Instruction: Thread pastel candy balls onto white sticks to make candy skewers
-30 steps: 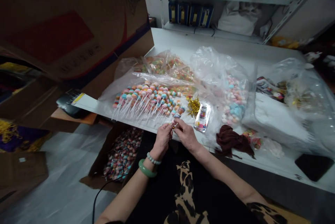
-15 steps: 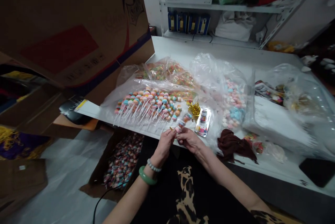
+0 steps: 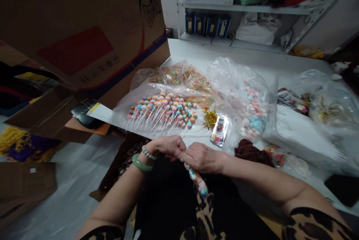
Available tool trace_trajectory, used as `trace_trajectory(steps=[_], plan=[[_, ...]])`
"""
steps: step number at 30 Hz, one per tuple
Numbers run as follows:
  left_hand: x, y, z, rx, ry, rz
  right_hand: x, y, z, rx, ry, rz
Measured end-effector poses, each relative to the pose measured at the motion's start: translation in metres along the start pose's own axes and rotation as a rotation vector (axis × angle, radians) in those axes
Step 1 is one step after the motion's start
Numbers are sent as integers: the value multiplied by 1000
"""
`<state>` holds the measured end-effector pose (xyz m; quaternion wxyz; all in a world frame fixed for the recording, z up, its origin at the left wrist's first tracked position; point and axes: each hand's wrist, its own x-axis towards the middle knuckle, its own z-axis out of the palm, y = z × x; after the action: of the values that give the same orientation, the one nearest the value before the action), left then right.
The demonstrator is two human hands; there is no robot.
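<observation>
Clear, crinkled bag (image 3: 224,70) holds pastel marshmallows (image 3: 254,109); I see the left hand (image 3: 171,146) and right hand (image 3: 202,156) clamped on a wrapped marshmallow skewer (image 3: 198,182).

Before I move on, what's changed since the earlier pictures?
The wrapped candy swung from pointing out over the table to pointing back down against the shirt. The left hand and right hand turned with it, both pinching its end. The candy pile, gold ties and silver packet stayed put.
</observation>
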<state>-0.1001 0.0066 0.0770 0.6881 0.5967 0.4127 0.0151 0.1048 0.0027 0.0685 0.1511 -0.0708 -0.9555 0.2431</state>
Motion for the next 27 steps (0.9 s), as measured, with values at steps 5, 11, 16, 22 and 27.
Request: trace_trajectory(steps=[5,11,16,22,27], plan=[[15,6,26,418,687,23,16,30,-1,-27,22,380],[58,-23,64,-84,1308,264,32,54,33,751,490,784],[52,-49,57,-887,488,179,16,48,53,764,580,628],[29,-60,49,-192,436,170,1,57,52,1158,310,843],[19,-47,58,888,778,-42,0,60,58,1592,-57,898]])
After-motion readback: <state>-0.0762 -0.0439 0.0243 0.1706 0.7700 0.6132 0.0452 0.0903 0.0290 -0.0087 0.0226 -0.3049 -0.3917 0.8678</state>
